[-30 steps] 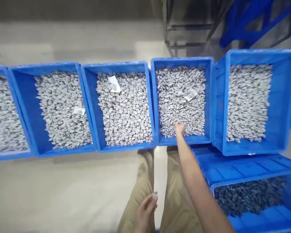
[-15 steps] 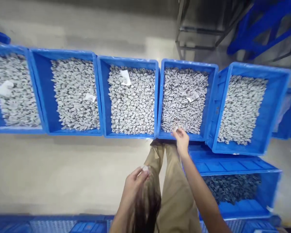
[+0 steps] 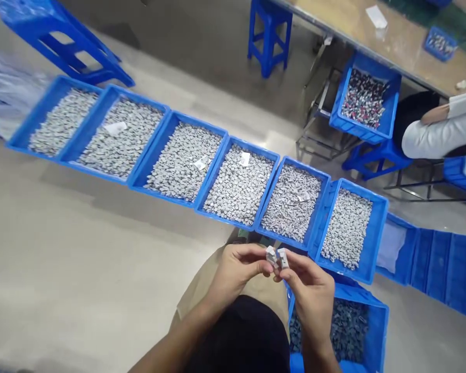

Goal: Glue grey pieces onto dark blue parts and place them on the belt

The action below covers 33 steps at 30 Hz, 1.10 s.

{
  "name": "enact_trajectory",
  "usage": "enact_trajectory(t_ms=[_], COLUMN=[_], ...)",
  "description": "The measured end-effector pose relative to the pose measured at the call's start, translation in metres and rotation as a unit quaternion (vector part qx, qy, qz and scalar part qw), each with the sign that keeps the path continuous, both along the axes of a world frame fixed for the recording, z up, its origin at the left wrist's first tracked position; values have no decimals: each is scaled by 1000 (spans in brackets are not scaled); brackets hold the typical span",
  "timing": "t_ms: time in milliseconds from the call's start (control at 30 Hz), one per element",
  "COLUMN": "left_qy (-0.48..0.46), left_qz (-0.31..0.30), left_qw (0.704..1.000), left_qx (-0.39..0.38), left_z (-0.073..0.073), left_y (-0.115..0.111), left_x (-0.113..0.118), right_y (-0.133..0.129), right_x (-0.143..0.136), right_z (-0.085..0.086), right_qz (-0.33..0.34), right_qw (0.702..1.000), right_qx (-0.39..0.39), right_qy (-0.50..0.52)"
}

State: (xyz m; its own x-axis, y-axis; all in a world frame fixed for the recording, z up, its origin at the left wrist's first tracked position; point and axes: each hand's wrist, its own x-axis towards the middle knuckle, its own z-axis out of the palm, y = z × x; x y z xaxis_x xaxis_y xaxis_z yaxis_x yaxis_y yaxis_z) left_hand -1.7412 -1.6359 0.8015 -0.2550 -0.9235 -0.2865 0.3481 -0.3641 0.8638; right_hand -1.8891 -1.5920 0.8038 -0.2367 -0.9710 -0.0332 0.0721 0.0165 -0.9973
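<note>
My left hand (image 3: 241, 267) pinches a small white plastic part (image 3: 271, 256) between thumb and fingers. In my right hand (image 3: 308, 282) is another small white plastic part (image 3: 283, 258), gripped the same way. The two parts are close together, side by side, in front of my body; whether they touch I cannot tell. Just beyond my hands stands a blue bin (image 3: 259, 226) full of narrow grey-white pieces (image 3: 291, 202) with a paper slip (image 3: 303, 196) on top. Left of it, a second blue bin (image 3: 199, 208) holds chunkier whitish pieces (image 3: 238, 189).
More blue bins of pale parts continue the row on both sides. A bin of dark parts (image 3: 349, 329) sits at my lower right. Blue stools (image 3: 270, 39) and a workbench (image 3: 341, 33) stand beyond the row. Someone's white sleeve (image 3: 431, 137) shows at far right.
My right hand has come back from the bin of narrow pieces and met my left hand, which has risen. The view has lifted and turned, bringing the bench and stools into sight.
</note>
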Motion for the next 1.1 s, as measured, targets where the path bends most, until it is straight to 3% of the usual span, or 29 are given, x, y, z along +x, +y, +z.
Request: enact_trajectory(t_ms=[200, 500, 700, 900, 1100], left_qy=[-11, -45, -119, -118, -114], left_qz=[-12, -100, -126, -126, -128], left_qw=[994, 983, 974, 974, 978], left_qx=[-104, -144, -148, -148, -121], left_z=[23, 19, 29, 37, 31], left_y=[14, 33, 42, 47, 45], left_x=[23, 39, 44, 43, 42], right_y=[12, 28, 34, 38, 40], right_x=[19, 33, 36, 38, 40], right_z=[22, 30, 24, 20, 14], right_qz=[5, -28, -45, -49, -52], right_qw=[985, 957, 955, 954, 970], right_qx=[-100, -204, -230, -233, -195], right_qy=[144, 202, 181, 181, 133])
